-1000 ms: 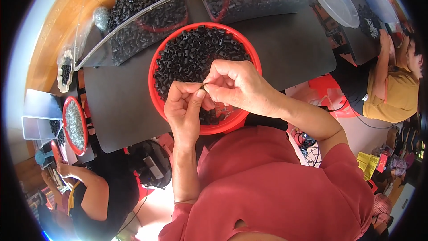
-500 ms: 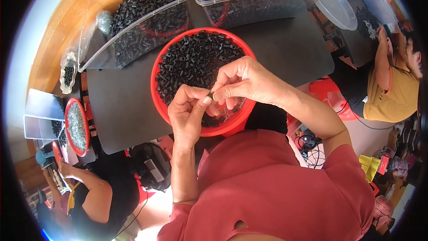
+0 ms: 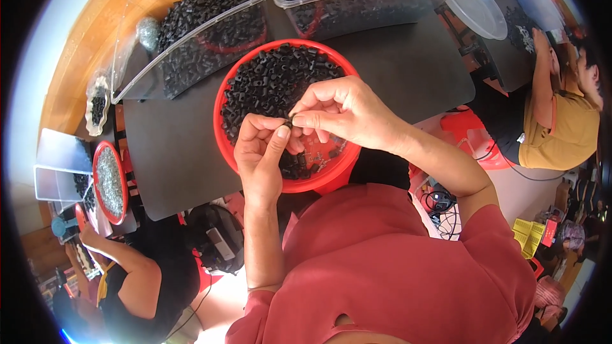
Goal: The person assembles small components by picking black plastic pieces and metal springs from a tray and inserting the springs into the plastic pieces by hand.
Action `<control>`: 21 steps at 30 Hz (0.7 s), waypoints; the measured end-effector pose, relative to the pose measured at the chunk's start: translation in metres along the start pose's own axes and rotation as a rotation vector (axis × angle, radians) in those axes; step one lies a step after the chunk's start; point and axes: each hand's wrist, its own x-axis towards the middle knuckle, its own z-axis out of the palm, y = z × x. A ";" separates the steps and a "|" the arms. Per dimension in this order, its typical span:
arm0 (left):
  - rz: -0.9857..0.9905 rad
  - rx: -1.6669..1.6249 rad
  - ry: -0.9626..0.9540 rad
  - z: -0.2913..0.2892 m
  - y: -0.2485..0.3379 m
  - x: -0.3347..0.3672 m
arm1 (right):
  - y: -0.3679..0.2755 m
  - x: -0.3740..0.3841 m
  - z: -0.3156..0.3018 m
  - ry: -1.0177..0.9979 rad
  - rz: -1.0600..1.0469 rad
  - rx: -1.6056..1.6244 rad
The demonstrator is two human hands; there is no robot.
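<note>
Both hands meet over the red bowl of small black pieces. The left hand and the right hand pinch one small black piece between thumb and fingertips, each grip clenched on it, right at the point where the two meet. Beyond them on the dark desk stand clear tubs of more black pieces.

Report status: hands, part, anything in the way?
Left hand and right hand pinch one small black part together. Above red bowl of black pieces. Nothing between them.
</note>
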 end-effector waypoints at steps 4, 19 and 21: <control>-0.087 -0.077 -0.055 -0.001 0.001 0.003 | 0.007 0.001 0.003 0.132 -0.455 -0.327; -0.146 -0.084 -0.008 0.000 0.004 0.005 | -0.006 0.004 -0.006 0.024 -0.418 -0.494; -0.133 -0.065 -0.004 0.001 0.005 0.005 | -0.012 0.000 -0.008 -0.012 -0.232 -0.449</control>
